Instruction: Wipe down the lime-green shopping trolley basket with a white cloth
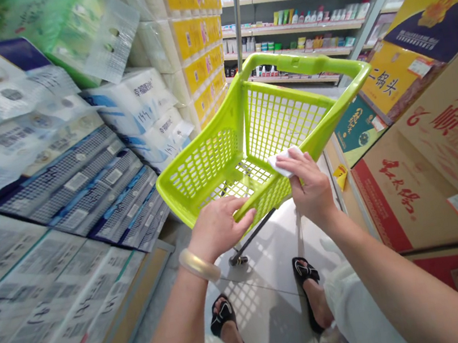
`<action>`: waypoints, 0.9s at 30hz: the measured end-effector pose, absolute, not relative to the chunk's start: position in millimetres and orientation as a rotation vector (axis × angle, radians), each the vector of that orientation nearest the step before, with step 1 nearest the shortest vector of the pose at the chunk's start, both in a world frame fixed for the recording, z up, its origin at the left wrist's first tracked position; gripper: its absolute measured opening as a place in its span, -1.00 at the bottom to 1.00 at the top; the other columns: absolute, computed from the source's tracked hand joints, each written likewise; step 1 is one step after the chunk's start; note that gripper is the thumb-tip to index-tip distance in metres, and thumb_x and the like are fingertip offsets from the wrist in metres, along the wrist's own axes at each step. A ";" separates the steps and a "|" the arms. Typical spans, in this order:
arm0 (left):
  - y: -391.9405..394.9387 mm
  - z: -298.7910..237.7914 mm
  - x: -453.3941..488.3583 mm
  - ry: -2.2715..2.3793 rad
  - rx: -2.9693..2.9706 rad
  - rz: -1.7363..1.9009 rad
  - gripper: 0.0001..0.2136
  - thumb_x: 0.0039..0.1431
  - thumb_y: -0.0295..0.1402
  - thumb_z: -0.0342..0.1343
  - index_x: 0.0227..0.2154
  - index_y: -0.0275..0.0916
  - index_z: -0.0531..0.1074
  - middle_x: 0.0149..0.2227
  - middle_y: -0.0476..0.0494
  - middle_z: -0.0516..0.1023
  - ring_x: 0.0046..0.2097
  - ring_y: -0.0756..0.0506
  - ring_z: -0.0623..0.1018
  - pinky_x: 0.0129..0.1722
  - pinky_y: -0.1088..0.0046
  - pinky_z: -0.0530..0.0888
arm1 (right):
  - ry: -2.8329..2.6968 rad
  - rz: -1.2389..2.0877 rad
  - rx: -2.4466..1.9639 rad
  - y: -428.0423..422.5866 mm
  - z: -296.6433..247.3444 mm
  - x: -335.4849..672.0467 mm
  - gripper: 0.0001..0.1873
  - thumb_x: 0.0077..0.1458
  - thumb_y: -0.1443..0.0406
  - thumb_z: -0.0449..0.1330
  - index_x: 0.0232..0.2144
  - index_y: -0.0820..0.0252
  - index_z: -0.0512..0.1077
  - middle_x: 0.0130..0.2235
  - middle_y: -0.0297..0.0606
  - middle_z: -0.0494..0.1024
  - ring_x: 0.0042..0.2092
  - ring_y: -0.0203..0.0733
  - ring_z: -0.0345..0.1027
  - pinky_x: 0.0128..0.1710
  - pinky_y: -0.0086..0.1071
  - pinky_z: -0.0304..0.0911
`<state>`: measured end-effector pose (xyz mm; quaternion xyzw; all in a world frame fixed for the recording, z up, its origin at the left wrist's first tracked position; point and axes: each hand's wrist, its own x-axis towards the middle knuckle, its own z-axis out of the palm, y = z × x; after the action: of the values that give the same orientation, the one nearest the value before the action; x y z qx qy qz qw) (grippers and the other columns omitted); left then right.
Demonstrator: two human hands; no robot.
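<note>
A lime-green plastic shopping cart [226,113] with lattice walls stands in front of me, its handle [303,63] on the far side. My left hand [220,224], with a bangle [200,263] on its wrist, is closed over the near rim of the basket. In my right hand [308,179] is a folded white cloth or tissue [281,165]. The fingers press it against the rim at the right, near the corner. Through the mesh, the basket's inside shows no goods.
Stacked tissue packs [144,98] and wrapped cartons [57,289] crowd the left. Cardboard boxes [412,190] line the right side. A metal pole [237,15] rises behind the cart, before shelves [302,26] of bottles. My sandalled feet stand on the tiled floor [271,314].
</note>
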<state>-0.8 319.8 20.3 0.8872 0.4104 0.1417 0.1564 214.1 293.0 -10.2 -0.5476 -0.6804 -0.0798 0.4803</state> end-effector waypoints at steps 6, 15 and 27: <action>321.0 23.9 -4.2 1.176 2.540 0.412 -0.73 0.26 -0.15 0.00 -0.26 -0.13 0.57 -0.25 -0.08 0.63 -0.18 -0.09 0.58 -0.19 0.45 0.44 | -1.917 -0.135 -1.205 284.5 -12.9 189.5 -0.59 0.23 0.47 -0.01 -0.03 0.05 0.50 0.05 -0.29 0.58 0.24 -0.18 0.29 0.35 -0.10 0.03; 329.7 27.5 -23.6 1.221 2.471 0.324 -0.67 0.24 -0.13 -0.03 -0.19 -0.12 0.59 -0.14 -0.09 0.65 -0.08 -0.12 0.59 -0.06 0.38 0.47 | -1.587 -0.200 -1.348 301.1 -10.1 220.5 -0.58 0.20 0.49 -0.04 -0.10 0.06 0.52 0.00 -0.27 0.61 0.24 -0.09 0.29 0.32 0.09 0.03; 301.3 31.4 40.6 1.702 2.520 0.526 -0.70 0.22 -0.30 -0.03 -0.04 -0.25 0.42 -0.18 -0.21 0.61 -0.14 -0.21 0.56 -0.15 0.28 0.40 | -1.566 -0.243 -1.347 305.2 -3.7 216.6 -0.57 0.22 0.48 -0.06 -0.09 0.05 0.52 0.00 -0.26 0.61 0.26 -0.09 0.27 0.35 0.10 -0.08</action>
<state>40.6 301.3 31.4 0.8162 0.5514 0.1704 0.0279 216.6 305.2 -3.7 -0.5585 -0.6492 -0.1009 0.5065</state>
